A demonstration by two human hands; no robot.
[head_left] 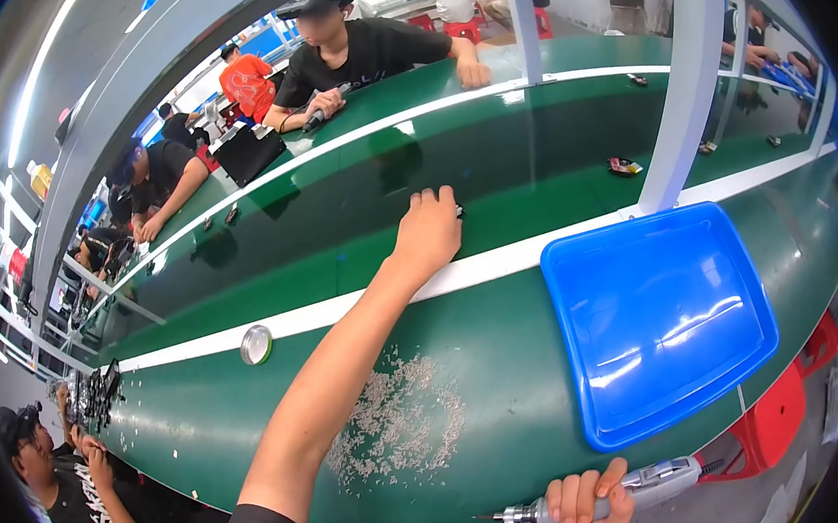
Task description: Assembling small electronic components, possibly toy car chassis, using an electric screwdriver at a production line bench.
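Observation:
My left hand point(429, 231) reaches over the white rail onto the dark green conveyor belt point(542, 163). Its fingers are curled down around a small dark part point(459, 210), of which only an edge shows beside the fingertips. Near the front edge of the bench, my right hand point(584, 511) grips a grey electric screwdriver point(658, 480), its bit pointing left. A scattered pile of tiny silvery screws point(403, 421) lies on the green bench, partly behind my left forearm.
A blue plastic tray point(581, 375) lies right of the screws, beside a grey post point(685, 105). A small round tin point(256, 344) sits near the rail. Small black parts point(624, 166) ride on the belt. Co-workers sit across and at left; a red stool point(775, 422) stands at right.

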